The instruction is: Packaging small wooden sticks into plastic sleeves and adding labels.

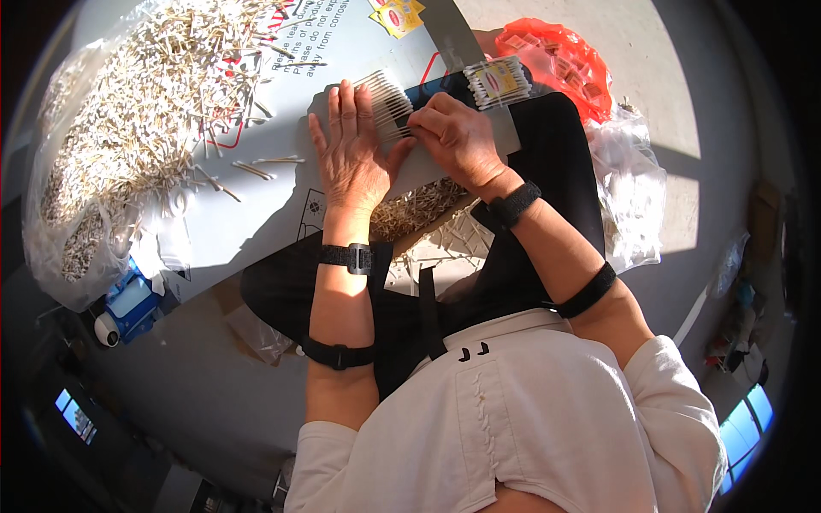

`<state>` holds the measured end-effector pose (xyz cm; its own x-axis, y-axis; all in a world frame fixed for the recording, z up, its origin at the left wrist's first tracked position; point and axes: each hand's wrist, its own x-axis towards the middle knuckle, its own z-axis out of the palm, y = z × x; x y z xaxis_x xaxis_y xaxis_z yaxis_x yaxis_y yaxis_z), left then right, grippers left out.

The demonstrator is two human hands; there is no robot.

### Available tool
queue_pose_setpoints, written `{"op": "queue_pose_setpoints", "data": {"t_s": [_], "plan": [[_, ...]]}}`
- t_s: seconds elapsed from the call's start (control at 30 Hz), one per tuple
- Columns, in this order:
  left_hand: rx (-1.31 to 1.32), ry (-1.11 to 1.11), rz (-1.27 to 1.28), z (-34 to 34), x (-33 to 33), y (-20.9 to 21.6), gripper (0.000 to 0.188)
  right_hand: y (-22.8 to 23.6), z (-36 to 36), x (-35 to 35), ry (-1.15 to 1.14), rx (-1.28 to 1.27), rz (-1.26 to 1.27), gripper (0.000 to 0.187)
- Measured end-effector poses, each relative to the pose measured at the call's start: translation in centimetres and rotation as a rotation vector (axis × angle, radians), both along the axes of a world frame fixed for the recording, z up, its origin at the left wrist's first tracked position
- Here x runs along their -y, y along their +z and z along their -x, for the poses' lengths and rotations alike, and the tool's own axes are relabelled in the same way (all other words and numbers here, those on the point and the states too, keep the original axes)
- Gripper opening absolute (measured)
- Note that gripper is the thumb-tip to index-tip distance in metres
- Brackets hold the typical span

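My left hand lies flat on the grey board, fingers stretched and slightly apart, beside a neat row of cotton swabs. Its thumb reaches toward the row's near end. At the right end of that row my right hand is closed, thumb and fingertips pinched together by the swab tips. Whatever is in the pinch is hidden. Just beyond the right hand rests a flat pack of cotton swabs with a yellow label, white tips showing along its sides.
A large heap of loose cotton swabs spills from a clear bag across the board. Yellow cards lie at the far edge. Right of my leg are a red bag and a clear plastic bag. More swabs lie below the board.
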<state>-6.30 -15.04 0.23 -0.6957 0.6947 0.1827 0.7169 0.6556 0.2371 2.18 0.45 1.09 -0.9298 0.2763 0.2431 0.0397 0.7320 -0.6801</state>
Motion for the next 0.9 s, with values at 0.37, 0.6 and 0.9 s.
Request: {"op": "queue_pose_setpoints", "data": {"t_s": [0.37,0.6,0.9], "plan": [[-0.017,0.017,0.024,0.0,-0.1,-0.2,0.096,0.3,1.1,0.0,-0.075,0.044,-0.002,0.014],[-0.016,0.024,0.029,0.1,0.0,-0.4,0.096,0.2,0.5,-0.1,0.003,0.082,-0.013,0.011],[0.007,0.037,0.068,0.1,0.0,-0.3,0.098,0.3,2.2,-0.3,-0.064,0.050,0.021,0.015]]}}
